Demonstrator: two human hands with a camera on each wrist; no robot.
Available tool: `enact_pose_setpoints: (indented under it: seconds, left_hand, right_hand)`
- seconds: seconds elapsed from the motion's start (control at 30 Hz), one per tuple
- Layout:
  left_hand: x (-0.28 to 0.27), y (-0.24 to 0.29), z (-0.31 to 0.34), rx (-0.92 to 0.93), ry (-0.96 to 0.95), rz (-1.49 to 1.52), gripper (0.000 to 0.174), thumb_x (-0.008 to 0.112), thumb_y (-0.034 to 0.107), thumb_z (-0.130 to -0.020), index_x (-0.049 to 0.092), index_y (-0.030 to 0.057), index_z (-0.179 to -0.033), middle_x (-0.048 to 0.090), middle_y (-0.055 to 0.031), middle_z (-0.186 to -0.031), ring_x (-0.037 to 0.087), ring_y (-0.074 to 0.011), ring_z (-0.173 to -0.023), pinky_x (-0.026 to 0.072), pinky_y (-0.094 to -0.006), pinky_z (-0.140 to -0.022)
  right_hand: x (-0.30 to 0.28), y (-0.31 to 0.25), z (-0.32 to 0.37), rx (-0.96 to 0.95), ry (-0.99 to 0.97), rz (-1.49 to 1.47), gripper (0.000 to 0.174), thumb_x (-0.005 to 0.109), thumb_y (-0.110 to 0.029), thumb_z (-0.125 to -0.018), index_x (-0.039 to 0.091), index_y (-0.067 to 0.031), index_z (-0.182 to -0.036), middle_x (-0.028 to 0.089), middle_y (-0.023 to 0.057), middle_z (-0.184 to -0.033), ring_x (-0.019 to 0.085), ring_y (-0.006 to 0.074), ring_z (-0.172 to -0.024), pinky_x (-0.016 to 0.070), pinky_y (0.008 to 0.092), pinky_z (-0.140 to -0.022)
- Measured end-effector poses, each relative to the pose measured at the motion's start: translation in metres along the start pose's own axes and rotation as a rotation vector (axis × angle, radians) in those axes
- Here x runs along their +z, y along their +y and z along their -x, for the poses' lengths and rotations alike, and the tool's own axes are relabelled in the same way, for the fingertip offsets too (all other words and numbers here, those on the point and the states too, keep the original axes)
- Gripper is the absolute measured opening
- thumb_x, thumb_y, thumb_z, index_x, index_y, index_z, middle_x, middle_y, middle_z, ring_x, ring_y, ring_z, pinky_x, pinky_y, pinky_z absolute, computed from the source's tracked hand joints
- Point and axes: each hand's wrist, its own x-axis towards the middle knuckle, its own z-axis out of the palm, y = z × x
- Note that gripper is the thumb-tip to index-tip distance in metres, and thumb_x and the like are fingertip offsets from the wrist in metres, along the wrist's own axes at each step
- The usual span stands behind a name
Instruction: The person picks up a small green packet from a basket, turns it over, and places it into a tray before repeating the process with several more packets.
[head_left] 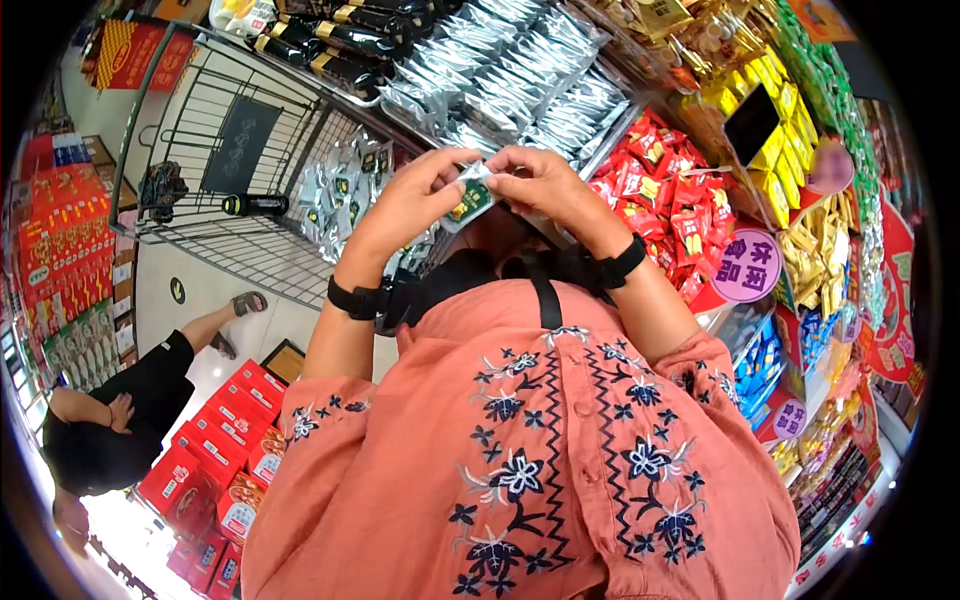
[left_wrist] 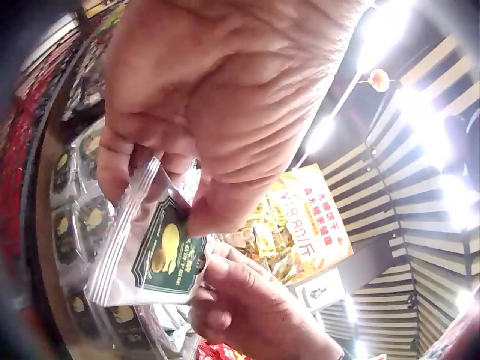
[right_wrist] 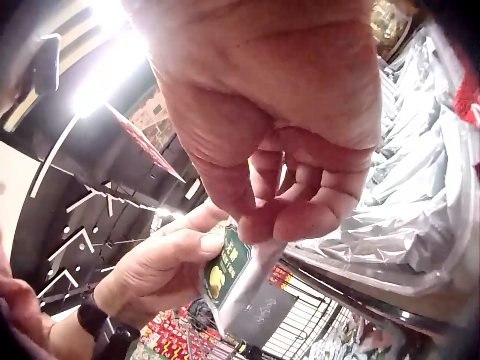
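A small silver snack packet with a dark green label is held up in front of the chest, between both hands. My left hand pinches one side of it, thumb on the printed face. From the other side my right hand grips it with thumb and curled fingers. In the left wrist view the packet shows a crimped end seal and a yellow picture on its label. The right wrist view has the packet tilted, its upper edge under the right fingertips. Similar silver packets lie in the cart below.
A wire shopping cart stands at the left, holding a black bottle. Ahead is a bin of silver packets; red packets fill one to the right. Red boxes and another person are at lower left.
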Motion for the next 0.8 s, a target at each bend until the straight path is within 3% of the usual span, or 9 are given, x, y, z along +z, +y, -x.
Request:
enact_pose_setpoints:
  seconds: [0.2,0.33,0.43,0.57,0.67,0.8]
  left_hand:
    - [0.0,0.01,-0.013,0.019,0.235,-0.022,0.042,0.07,0.012,-0.09,0.055,-0.0019,-0.127,0.063,-0.0064,-0.092,0.06,-0.0121,-0.08,0.0518,-0.0265,-0.072]
    - [0.004,0.002,-0.015,0.083,0.448,-0.182,0.04,0.072,0.014,-0.09,0.057,-0.0036,-0.122,0.063,-0.0125,-0.104,0.064,-0.0161,-0.086,0.0532,-0.0287,-0.072]
    - [0.013,0.001,-0.015,0.054,0.416,-0.143,0.036,0.071,0.014,-0.091,0.057,-0.0037,-0.12,0.063,-0.0135,-0.108,0.065,-0.018,-0.087,0.0538,-0.0294,-0.073]
    - [0.028,-0.003,-0.018,0.051,0.359,-0.063,0.036,0.069,0.013,-0.092,0.057,-0.0021,-0.122,0.064,-0.0136,-0.111,0.065,-0.0182,-0.09,0.0539,-0.0298,-0.077]
    - [0.032,-0.004,-0.019,0.045,0.315,-0.058,0.04,0.068,0.013,-0.091,0.056,0.0001,-0.127,0.064,-0.0151,-0.115,0.065,-0.0196,-0.095,0.0537,-0.0308,-0.081]
    - [0.038,0.002,-0.021,0.048,0.273,-0.085,0.043,0.067,0.014,-0.093,0.053,0.0023,-0.132,0.064,-0.0157,-0.119,0.064,-0.0186,-0.101,0.0535,-0.0302,-0.082]
  right_hand:
    - [-0.017,0.02,-0.006,-0.152,0.147,-0.097,0.009,0.063,-0.009,-0.096,0.06,-0.0042,-0.103,0.063,-0.0001,-0.086,0.062,0.0072,-0.074,0.0513,0.0223,-0.067]
    - [-0.016,0.033,-0.01,-0.265,0.277,-0.092,0.01,0.061,-0.007,-0.097,0.056,-0.0025,-0.104,0.064,0.0043,-0.094,0.069,0.0137,-0.086,0.0572,0.0261,-0.077]
    - [-0.013,0.046,-0.017,-0.278,0.347,-0.085,0.008,0.059,-0.004,-0.098,0.054,-0.002,-0.104,0.066,0.0067,-0.099,0.071,0.016,-0.093,0.0577,0.0265,-0.08]
    - [-0.009,0.057,-0.024,-0.333,0.38,-0.074,0.008,0.06,-0.003,-0.094,0.057,0.0017,-0.099,0.067,0.0063,-0.093,0.072,0.0135,-0.089,0.0551,0.0237,-0.075]
    - [-0.007,0.059,-0.026,-0.317,0.412,-0.088,0.009,0.063,-0.005,-0.092,0.059,0.0012,-0.097,0.067,0.0081,-0.091,0.07,0.0134,-0.083,0.0542,0.0261,-0.071]
    - [-0.011,0.07,-0.034,-0.294,0.551,0.229,0.012,0.068,-0.01,-0.089,0.061,0.0001,-0.092,0.067,0.0107,-0.089,0.066,0.0156,-0.075,0.0518,0.0306,-0.067]
